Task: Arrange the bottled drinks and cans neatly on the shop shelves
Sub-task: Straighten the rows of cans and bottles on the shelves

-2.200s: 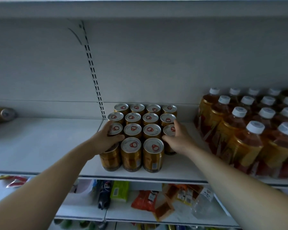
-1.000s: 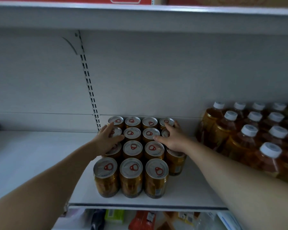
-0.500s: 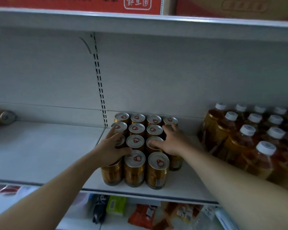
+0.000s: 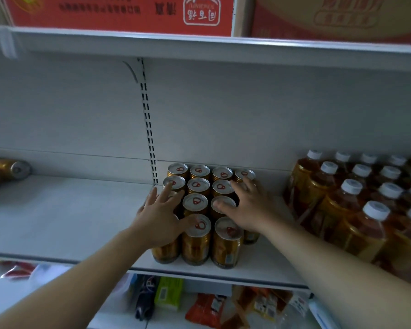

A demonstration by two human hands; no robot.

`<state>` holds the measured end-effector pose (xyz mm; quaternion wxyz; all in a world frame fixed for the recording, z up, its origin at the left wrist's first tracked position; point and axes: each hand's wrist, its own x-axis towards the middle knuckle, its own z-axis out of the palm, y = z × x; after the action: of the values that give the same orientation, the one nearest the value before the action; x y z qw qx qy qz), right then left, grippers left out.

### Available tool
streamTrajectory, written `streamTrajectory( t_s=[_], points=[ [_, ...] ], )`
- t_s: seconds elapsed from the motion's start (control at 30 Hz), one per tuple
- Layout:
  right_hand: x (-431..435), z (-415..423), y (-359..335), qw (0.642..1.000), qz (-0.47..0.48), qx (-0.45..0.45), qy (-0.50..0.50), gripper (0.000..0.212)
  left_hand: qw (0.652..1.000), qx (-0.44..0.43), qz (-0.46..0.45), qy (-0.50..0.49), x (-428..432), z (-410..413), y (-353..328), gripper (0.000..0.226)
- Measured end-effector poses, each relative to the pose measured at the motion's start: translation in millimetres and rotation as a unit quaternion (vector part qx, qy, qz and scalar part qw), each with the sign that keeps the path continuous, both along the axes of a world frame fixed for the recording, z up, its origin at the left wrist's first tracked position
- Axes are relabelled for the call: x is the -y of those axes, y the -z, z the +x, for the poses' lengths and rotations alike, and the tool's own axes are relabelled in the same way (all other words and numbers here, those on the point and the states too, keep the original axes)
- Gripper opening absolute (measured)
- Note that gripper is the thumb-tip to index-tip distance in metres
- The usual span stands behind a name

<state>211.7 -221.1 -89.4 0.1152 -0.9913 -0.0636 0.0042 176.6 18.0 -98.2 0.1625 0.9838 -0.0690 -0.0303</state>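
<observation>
Cans [image 4: 196, 243], gold with silver red-ringed tops, stand upright, tightly packed.

Red carton [image 4: 121, 15] bears upside-down Chinese print, illegible.

— What's up top?
— A red carton [image 4: 119, 17] with upside-down print, a darker carton [image 4: 330, 20] just beside it.
— And lowest down?
— A green packet [image 4: 168, 293] near an orange snack bag [image 4: 205, 309].
</observation>
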Motion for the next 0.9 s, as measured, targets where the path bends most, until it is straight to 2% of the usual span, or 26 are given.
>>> streamTrajectory(
  t_s=[0.07, 0.17, 0.3, 0.43, 0.53, 0.67, 0.77, 0.9],
  points=[
    [-3, -15, 6, 0.999, 0.007, -0.003, -0.035, 0.117, 0.998, 0.011, 0.053, 0.031, 2, -13, 6, 0.115],
    [-10, -32, 19, 0.998, -0.017, -0.015, -0.054, 0.105, 0.99, 0.04, 0.119, 0.065, 3, -19, 10, 0.112],
    [-15, -32, 21, 0.999, -0.014, 0.016, -0.04, 0.094, 0.988, 0.036, 0.124, 0.088, -2, -15, 10, 0.107],
    [-18, -30, 17, 0.998, -0.041, -0.028, -0.041, 0.087, 0.981, 0.03, 0.144, 0.123, -4, -13, 2, 0.101],
    [-19, -30, 6, 0.996, -0.063, -0.045, -0.053, 0.087, 0.983, 0.023, 0.109, 0.145, -4, -17, -8, 0.098],
    [-37, -31, -23, 0.993, -0.086, -0.021, -0.078, 0.089, 0.987, 0.007, 0.088, 0.131, -24, -27, -28, 0.078],
    [-80, -29, -50, 0.991, -0.087, -0.014, -0.098, 0.085, 0.997, -0.042, 0.053, 0.039, -67, -40, -41, 0.09],
    [-168, -18, -78, 0.987, -0.095, 0.015, -0.126, 0.079, 0.999, -0.014, 0.031, -0.033, -141, -65, -50, 0.08]
  ],
)
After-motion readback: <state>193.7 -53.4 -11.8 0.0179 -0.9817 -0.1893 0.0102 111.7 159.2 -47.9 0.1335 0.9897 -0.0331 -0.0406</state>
